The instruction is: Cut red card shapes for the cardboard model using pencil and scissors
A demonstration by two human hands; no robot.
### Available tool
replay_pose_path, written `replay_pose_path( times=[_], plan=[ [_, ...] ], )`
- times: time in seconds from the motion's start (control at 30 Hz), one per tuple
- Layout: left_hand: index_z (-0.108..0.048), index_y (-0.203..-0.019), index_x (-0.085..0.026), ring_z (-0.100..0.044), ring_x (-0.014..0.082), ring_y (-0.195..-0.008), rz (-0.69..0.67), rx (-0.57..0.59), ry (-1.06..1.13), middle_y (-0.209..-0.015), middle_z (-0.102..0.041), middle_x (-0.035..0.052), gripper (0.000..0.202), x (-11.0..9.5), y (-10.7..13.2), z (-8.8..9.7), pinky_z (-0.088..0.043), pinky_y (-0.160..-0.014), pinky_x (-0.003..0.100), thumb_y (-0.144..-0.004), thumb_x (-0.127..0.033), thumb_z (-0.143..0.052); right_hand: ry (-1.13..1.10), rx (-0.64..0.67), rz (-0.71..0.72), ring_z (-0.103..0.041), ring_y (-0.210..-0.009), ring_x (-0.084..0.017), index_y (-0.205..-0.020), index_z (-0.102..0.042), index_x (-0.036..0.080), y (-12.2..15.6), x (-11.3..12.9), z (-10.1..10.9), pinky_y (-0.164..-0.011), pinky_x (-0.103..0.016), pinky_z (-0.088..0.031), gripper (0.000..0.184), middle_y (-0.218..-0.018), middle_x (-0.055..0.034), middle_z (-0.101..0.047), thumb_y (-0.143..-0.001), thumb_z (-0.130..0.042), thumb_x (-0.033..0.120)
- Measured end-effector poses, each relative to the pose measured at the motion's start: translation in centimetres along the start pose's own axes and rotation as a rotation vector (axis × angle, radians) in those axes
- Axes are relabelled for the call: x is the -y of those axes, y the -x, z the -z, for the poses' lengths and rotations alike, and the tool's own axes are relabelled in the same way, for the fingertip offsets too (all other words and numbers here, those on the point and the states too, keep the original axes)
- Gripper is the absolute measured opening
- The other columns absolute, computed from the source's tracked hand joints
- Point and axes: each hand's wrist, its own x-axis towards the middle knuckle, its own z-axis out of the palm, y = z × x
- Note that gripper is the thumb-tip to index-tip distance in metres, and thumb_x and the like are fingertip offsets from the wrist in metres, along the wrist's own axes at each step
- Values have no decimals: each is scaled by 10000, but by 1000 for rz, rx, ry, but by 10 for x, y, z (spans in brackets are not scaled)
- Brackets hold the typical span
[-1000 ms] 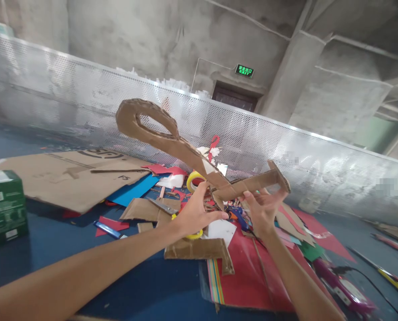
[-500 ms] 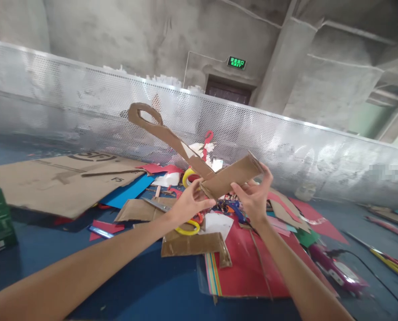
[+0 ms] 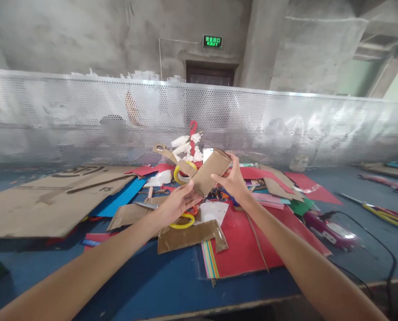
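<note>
Between my two hands, above the cluttered table, is a brown cardboard piece [image 3: 212, 174] with a broad block end and a long strip reaching away from me to a looped tip. My left hand [image 3: 177, 203] grips the block's lower left corner, fingers curled beneath it. My right hand [image 3: 232, 180] holds its right side, with the thumb on the front face. Below my left hand lie scissors with yellow handles [image 3: 183, 221], partly covered by my hand and forearm. A yellow tape roll [image 3: 182, 171] stands just behind the cardboard piece.
A large cardboard sheet [image 3: 31, 205] lies at the left over blue card [image 3: 118, 198]. Red card [image 3: 239, 254] and a bent cardboard scrap [image 3: 185, 238] are in front. At right are a purple corded device [image 3: 332, 229] and more scissors [image 3: 382, 211]. A perforated metal screen [image 3: 252, 125] stands behind.
The cardboard piece has tipped away from me, its looped end now lower and farther off. Both hands still hold it. My view has levelled and shifted.
</note>
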Motion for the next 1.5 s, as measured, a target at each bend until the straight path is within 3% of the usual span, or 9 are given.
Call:
replay_pose_path(
  times=[0.33, 0.53, 0.73, 0.8, 0.9, 1.03, 1.1, 1.2, 1.5],
  plan=[
    [-698, -1073, -185, -720, 264, -1052, 62, -71, -138, -1110, -750, 134, 477, -1, -2, -3, -529, -1075, 428, -867, -614, -670, -140, -27, -250, -695, -808, -176, -1290, -317, 281, -3, -14, -1, -522, -247, -610, 840, -1143, -38, -616, -605, -794, 185],
    [-685, -1044, -194, -737, 244, -955, 69, -144, -185, -1026, -758, 116, 547, -3, -4, -6, -586, -971, 378, -843, -700, -633, -220, -79, -346, -689, -716, -135, -1158, -377, 272, -1, -16, -5, -506, -223, -602, 710, -1052, 4, -624, -608, -800, 123],
    [-619, -1107, -205, -736, 252, -910, 84, -80, -377, -1110, -715, 111, 574, -13, 6, -4, -615, -845, 383, -847, -716, -603, -346, -121, -439, -693, -696, -119, -1053, -381, 275, -6, -22, 0, -532, -199, -610, 659, -943, 40, -643, -601, -824, 91],
    [-594, -1118, -205, -724, 258, -915, -38, -135, -630, -1165, -686, 116, 570, -17, 6, 4, -608, -837, 406, -861, -714, -581, -376, -146, -468, -686, -695, -111, -1015, -379, 268, -8, -24, 2, -543, -195, -614, 630, -919, 44, -640, -605, -823, 91],
    [-531, -1196, -196, -669, 271, -1068, -441, -200, -1075, -1236, -630, 128, 551, -24, 2, 19, -561, -942, 436, -892, -652, -587, -404, -175, -474, -685, -702, -115, -993, -366, 269, -10, -26, 4, -546, -198, -616, 630, -900, 47, -633, -595, -820, 88],
    [-328, -1485, -227, -394, 334, -1440, -853, -64, -1488, -1546, -383, 179, 779, -27, -3, 32, -396, -1145, 539, -874, -562, -676, -414, -223, -455, -690, -706, -121, -1023, -341, 281, -7, -24, -4, -538, -210, -626, 666, -932, 47, -622, -588, -806, 85],
    [-257, -1547, -264, -283, 352, -1506, -915, -18, -1616, -1625, -275, 174, 829, -25, -4, 33, -323, -1184, 582, -888, -557, -664, -430, -224, -448, -694, -716, -122, -1048, -332, 287, -5, -21, -9, -545, -218, -635, 683, -955, 46, -614, -592, -799, 85],
    [-235, -1573, -304, -301, 356, -1503, -959, -26, -1686, -1656, -237, 152, 802, -22, -3, 31, -326, -1184, 588, -918, -542, -631, -471, -204, -417, -693, -714, -118, -1092, -320, 298, -1, -11, -17, -565, -230, -646, 708, -969, 49, -604, -606, -789, 85],
    [-292, -1567, -278, -387, 316, -1467, -1084, -70, -1691, -1597, -383, 133, 723, -29, -1, 30, -331, -1208, 523, -950, -476, -614, -533, -174, -341, -696, -752, -141, -1237, -304, 331, 6, 11, -25, -583, -276, -658, 820, -1063, 26, -605, -614, -790, 112]
  ],
)
